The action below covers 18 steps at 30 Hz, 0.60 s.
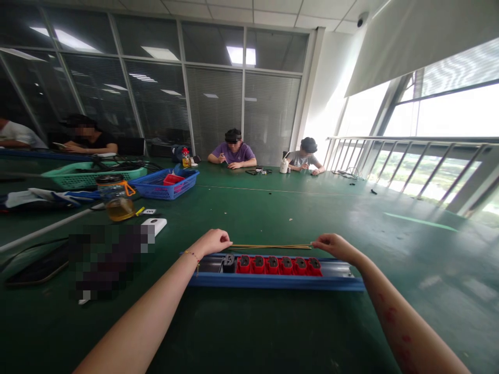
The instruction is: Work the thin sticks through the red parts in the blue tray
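Note:
Several thin brass-coloured strips [273,246] stretch between my two hands just beyond a long blue-edged socket rail. My left hand [213,243] is closed in a pinch at their left end. At the opposite end, my right hand [332,245] pinches with thumb and forefinger. The socket rail [278,282] lies crosswise on the table below my hands, with a silvery inner channel. A row of red socket modules [273,266] sits in it, with one black module [228,263] at the row's left end. Both wrists are over or close to the rail's ends.
On the green table [273,327], a blue basket [166,184], green basket [93,176] and jar of amber liquid [119,202] stand at left. A phone [39,267] and white-ended object [155,226] lie nearer. Two co-workers [234,150] sit opposite; others sit far left.

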Available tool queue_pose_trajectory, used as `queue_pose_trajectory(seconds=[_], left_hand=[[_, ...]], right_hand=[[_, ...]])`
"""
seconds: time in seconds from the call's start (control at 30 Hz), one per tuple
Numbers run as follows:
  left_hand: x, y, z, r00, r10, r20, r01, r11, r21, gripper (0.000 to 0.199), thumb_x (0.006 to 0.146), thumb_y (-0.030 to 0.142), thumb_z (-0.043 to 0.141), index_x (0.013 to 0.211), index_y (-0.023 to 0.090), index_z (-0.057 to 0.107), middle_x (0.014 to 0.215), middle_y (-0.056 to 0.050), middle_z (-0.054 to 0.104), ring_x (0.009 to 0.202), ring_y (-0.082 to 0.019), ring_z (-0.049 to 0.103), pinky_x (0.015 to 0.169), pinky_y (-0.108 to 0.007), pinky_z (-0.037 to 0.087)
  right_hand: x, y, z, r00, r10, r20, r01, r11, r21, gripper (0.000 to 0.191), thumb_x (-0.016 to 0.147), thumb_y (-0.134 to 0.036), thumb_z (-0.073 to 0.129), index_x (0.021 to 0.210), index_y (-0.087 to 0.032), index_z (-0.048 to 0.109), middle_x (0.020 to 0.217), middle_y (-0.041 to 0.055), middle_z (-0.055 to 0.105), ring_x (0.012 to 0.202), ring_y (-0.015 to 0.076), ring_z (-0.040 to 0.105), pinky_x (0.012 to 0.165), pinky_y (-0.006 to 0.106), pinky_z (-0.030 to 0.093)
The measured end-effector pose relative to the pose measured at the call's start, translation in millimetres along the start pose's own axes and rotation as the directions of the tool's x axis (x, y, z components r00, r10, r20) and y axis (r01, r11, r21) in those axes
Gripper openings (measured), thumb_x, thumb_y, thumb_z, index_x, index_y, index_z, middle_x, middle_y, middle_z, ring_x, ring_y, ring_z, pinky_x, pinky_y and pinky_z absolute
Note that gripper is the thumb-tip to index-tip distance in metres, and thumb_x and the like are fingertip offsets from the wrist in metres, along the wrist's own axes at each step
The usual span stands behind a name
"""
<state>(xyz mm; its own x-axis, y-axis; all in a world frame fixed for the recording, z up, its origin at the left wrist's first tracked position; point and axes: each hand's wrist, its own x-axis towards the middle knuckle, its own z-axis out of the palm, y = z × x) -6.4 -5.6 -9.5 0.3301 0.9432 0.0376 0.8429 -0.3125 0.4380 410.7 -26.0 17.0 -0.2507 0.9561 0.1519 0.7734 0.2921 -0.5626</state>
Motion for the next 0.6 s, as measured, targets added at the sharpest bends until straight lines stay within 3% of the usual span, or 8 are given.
queue_pose_trajectory(seconds=[0.1, 0.3, 0.4, 0.5, 0.6], left_hand=[[-1, 0, -0.6, 1.000, -0.001, 0.022, 0.002, 1.000, -0.020, 0.032, 0.065, 0.049, 0.055, 0.076, 0.020, 0.064, 0.078, -0.002, 0.067, 0.071, -0.016, 0.060, 0.060, -0.021, 0.042], [-2, 1, -2.4, 0.999, -0.006, 0.031, 0.007, 1.000, -0.019, 0.025, 0.065, 0.042, 0.057, 0.077, 0.021, 0.065, 0.081, -0.001, 0.066, 0.074, -0.015, 0.060, 0.062, -0.021, 0.044], [-3, 4, -3.5, 1.000, 0.004, -0.012, -0.003, 0.998, 0.059, 0.020, 0.066, 0.038, 0.057, 0.076, 0.022, 0.065, 0.084, -0.002, 0.065, 0.078, -0.016, 0.059, 0.064, -0.023, 0.043], [-6, 9, -5.5, 0.997, 0.045, -0.068, -0.034, 0.986, 0.161, 0.017, 0.068, 0.032, 0.058, 0.080, 0.024, 0.065, 0.090, -0.002, 0.063, 0.085, -0.018, 0.057, 0.070, -0.024, 0.042], [-7, 17, -7.8, 0.996, 0.084, -0.028, -0.074, 0.967, 0.244, 0.018, 0.072, 0.024, 0.053, 0.087, 0.025, 0.063, 0.093, -0.002, 0.062, 0.087, -0.017, 0.056, 0.073, -0.025, 0.041]], right_hand=[[13, 0, 15, 0.993, -0.041, 0.107, 0.055, 0.990, -0.133, 0.033, 0.067, -0.050, 0.056, 0.067, -0.019, 0.065, 0.060, -0.0012, 0.062, 0.056, 0.0134, 0.053, 0.052, 0.022, 0.038], [25, -11, 28, 0.991, -0.052, 0.127, 0.106, 0.880, -0.463, 0.018, 0.072, -0.039, 0.055, 0.072, -0.024, 0.064, 0.073, -0.0003, 0.067, 0.069, 0.0164, 0.060, 0.058, 0.023, 0.039], [24, -18, 29, 0.988, -0.076, 0.134, 0.135, 0.847, -0.514, 0.014, 0.074, -0.033, 0.053, 0.073, -0.025, 0.064, 0.079, 0.0006, 0.067, 0.075, 0.0190, 0.060, 0.065, 0.027, 0.039], [23, -22, 28, 0.981, -0.111, 0.162, 0.183, 0.810, -0.556, 0.016, 0.075, -0.029, 0.053, 0.089, -0.026, 0.061, 0.095, 0.0024, 0.065, 0.089, 0.0216, 0.058, 0.072, 0.030, 0.038], [25, -24, 28, 0.966, -0.128, 0.225, 0.239, 0.776, -0.584, 0.026, 0.074, -0.022, 0.055, 0.099, -0.027, 0.058, 0.103, 0.0034, 0.063, 0.096, 0.0220, 0.056, 0.076, 0.030, 0.038]])
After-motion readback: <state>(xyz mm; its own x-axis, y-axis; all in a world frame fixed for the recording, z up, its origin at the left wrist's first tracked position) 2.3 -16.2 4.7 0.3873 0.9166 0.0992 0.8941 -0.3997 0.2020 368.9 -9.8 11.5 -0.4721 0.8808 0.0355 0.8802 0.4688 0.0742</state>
